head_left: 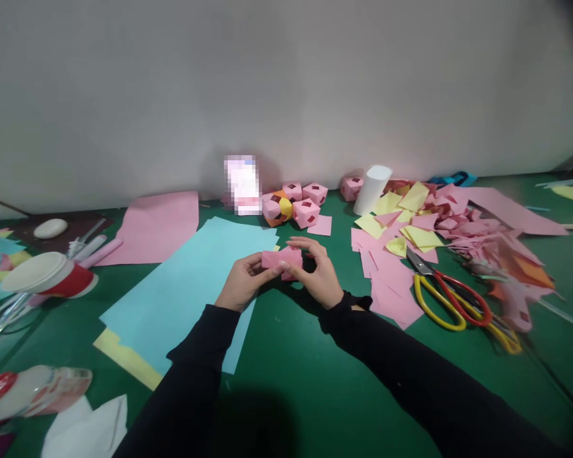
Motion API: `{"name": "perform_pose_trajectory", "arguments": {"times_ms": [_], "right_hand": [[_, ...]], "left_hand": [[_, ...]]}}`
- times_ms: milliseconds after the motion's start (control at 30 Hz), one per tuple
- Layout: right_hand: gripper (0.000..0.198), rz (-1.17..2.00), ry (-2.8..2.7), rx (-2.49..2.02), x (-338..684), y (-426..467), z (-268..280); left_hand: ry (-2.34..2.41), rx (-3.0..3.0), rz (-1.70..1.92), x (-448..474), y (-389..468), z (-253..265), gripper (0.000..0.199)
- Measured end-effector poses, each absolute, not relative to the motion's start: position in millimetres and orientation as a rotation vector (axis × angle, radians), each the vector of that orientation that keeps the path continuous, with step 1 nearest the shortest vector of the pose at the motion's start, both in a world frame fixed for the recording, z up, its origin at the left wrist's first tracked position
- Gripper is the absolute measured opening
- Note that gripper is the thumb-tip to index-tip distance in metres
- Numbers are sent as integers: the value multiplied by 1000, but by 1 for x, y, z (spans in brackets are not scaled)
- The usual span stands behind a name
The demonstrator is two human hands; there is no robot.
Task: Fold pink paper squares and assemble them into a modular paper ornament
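Both hands meet over the middle of the green table, holding one small folded piece of pink paper. My left hand grips its left end between thumb and fingers. My right hand has its thumb pressed on the near side, with the fingers curved over the far right side. Just beyond them sit several folded pink paper shapes with square openings, one of them yellow and orange. A flat pink paper square lies close to these. Sheets of light blue paper spread under and beside my left hand.
At right are pink paper pieces, yellow scraps, scissors and a pink glue gun. A white paper tube and a lit phone stand by the wall. At left lie a paper cup and a red-lidded jar.
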State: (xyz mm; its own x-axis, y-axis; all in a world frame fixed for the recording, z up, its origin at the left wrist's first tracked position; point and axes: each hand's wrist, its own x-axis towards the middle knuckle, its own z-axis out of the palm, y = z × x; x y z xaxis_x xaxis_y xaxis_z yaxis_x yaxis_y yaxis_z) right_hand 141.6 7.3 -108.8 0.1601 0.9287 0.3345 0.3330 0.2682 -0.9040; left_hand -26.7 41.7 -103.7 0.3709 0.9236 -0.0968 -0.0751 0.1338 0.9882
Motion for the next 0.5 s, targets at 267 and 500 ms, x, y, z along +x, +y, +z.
{"name": "perform_pose_trajectory", "arguments": {"times_ms": [267,500], "right_hand": [[16,733,-1429,-1224,146,9,-106],[12,739,-1403,-1220,145,10,-105]], "left_hand": [[953,1217,879,-27,41,-105,40],[955,1247,878,-27,42,-106,36]]}}
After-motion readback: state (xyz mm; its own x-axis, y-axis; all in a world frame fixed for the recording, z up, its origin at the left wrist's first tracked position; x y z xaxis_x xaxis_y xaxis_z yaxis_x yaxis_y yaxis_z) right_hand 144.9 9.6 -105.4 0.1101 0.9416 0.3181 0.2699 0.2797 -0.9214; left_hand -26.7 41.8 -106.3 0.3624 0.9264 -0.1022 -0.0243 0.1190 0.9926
